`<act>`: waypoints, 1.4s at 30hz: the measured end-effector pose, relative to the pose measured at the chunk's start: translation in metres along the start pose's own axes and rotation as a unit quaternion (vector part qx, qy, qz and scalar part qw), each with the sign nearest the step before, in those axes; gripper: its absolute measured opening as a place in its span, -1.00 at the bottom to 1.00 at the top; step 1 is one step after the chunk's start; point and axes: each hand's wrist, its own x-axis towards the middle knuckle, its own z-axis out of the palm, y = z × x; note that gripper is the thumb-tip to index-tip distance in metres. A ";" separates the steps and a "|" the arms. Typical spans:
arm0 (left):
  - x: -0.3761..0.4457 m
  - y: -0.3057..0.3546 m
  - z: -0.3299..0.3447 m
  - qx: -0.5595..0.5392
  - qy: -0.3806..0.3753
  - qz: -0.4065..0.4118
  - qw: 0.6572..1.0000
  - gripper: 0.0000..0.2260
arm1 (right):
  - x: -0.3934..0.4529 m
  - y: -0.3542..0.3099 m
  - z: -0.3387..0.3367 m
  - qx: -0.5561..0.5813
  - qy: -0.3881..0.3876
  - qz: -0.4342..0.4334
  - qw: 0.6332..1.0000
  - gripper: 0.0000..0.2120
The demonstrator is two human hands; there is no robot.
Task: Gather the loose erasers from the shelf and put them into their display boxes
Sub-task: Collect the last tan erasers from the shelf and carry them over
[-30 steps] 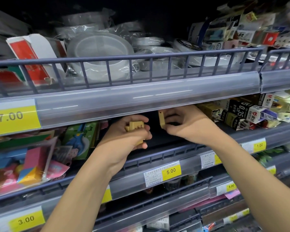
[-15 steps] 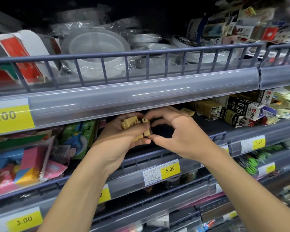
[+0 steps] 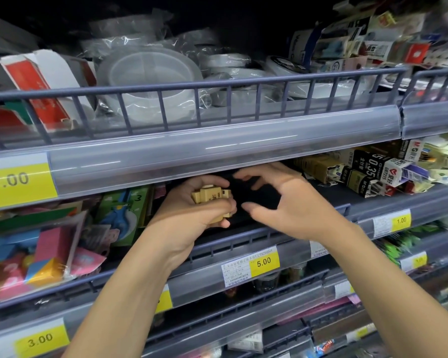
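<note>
Several tan erasers are bunched in the left hand, curled tight around them above the middle shelf. None sits in a display box yet. Just beside, the right hand hangs empty, fingers loosely spread.

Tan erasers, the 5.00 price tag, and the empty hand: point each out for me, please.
tan erasers (image 3: 209, 197), head view, on the printed face of the bunch gripped in the left hand.
5.00 price tag (image 3: 263, 262), head view, on its yellow part.
right hand (image 3: 290, 202), head view, on its back.
</note>
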 end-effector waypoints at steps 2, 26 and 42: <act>0.000 0.000 0.000 -0.001 0.000 0.000 1.000 -0.71 | 0.009 0.017 -0.010 -0.040 -0.020 0.089 0.995 -0.60; 0.000 -0.006 -0.002 0.027 -0.014 0.021 0.999 -0.70 | 0.040 0.082 -0.031 -0.201 -0.126 0.280 0.930 -0.69; -0.036 0.004 -0.013 0.038 -0.101 0.121 0.987 -0.74 | -0.028 -0.030 -0.023 0.158 0.145 0.169 0.962 -0.77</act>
